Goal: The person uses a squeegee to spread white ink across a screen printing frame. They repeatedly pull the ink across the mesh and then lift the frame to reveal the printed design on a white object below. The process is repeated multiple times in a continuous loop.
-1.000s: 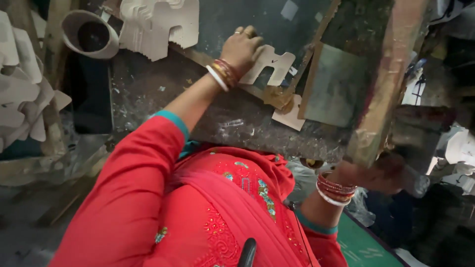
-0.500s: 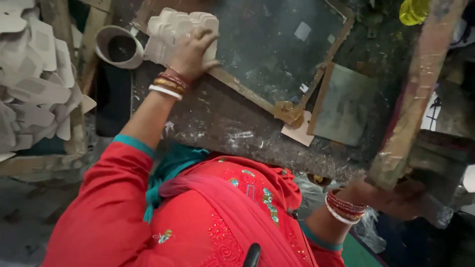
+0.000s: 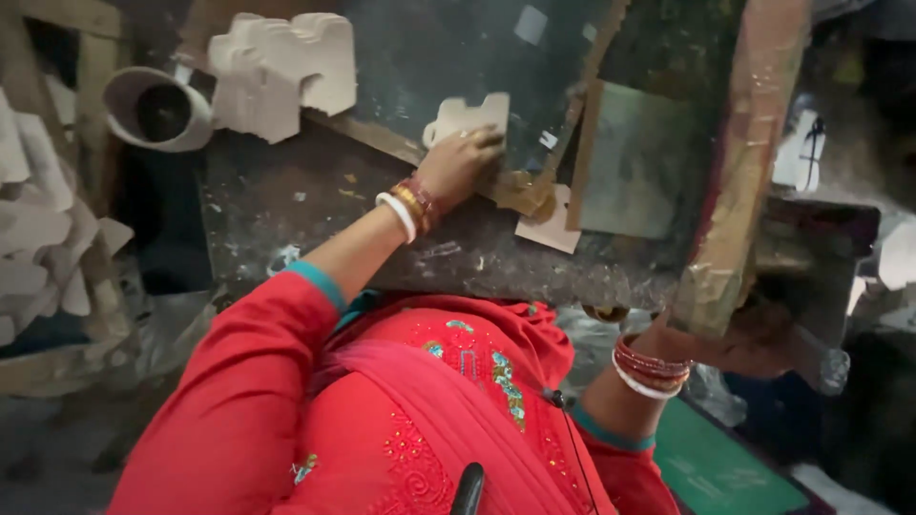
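My left hand reaches forward and grips a white cut-out card piece, pressing it flat on a dark glass plate set in a wooden border. A stack of the same white pieces stands to the left of it. At the lower right, my right hand is closed around the bottom end of a tilted wooden frame, held up off the dark bench. Bangles sit on both wrists.
A white cup-like ring lies at the bench's left end. Loose white cut-outs pile up on a rack at far left. A grey-green panel leans beside the frame. A green mat lies low right.
My left hand left the stack at upper left and moved right onto the dark plate, bringing one white piece with it. The right hand keeps hold of the raised frame.
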